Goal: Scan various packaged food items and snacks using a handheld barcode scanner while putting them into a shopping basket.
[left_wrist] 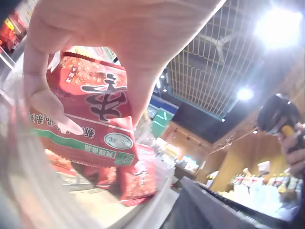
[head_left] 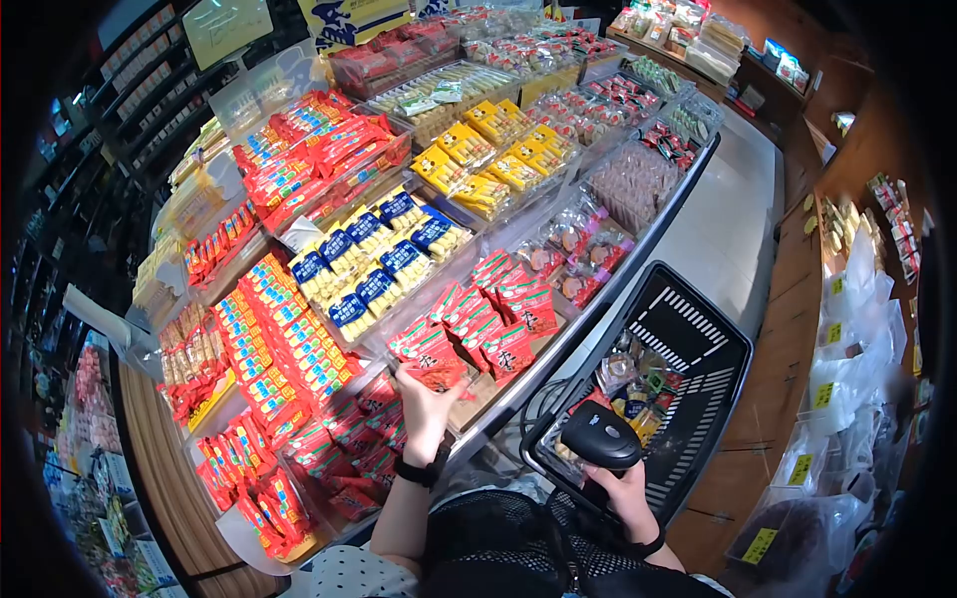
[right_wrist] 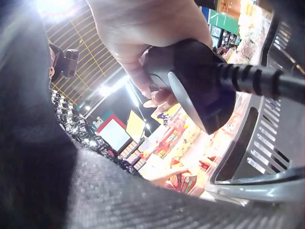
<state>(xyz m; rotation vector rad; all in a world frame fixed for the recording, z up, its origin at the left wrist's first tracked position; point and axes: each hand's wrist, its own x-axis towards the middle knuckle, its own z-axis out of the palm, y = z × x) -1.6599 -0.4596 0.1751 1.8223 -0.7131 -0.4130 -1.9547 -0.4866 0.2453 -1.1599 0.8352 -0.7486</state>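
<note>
My left hand (head_left: 427,407) pinches a red snack packet (left_wrist: 90,112) with a green stripe and dark lettering, thumb on one side and fingers on the other. That packet is at the front edge of a clear bin of similar red packets (head_left: 508,299). In my right hand (head_left: 626,495) is a black handheld barcode scanner (head_left: 601,439), gripped by its handle, with a ribbed cable end (right_wrist: 252,78) showing in the right wrist view. Beneath the scanner is a black shopping basket (head_left: 726,344) with several wrapped snacks (head_left: 638,384) inside.
Sloping display bins run along the left, with blue-and-white packets (head_left: 374,254), yellow packets (head_left: 498,149) and red-and-yellow packets (head_left: 284,334). A dark counter edge (head_left: 598,319) borders the aisle floor (head_left: 733,199). Wooden shelving with bagged goods (head_left: 847,379) stands on the right.
</note>
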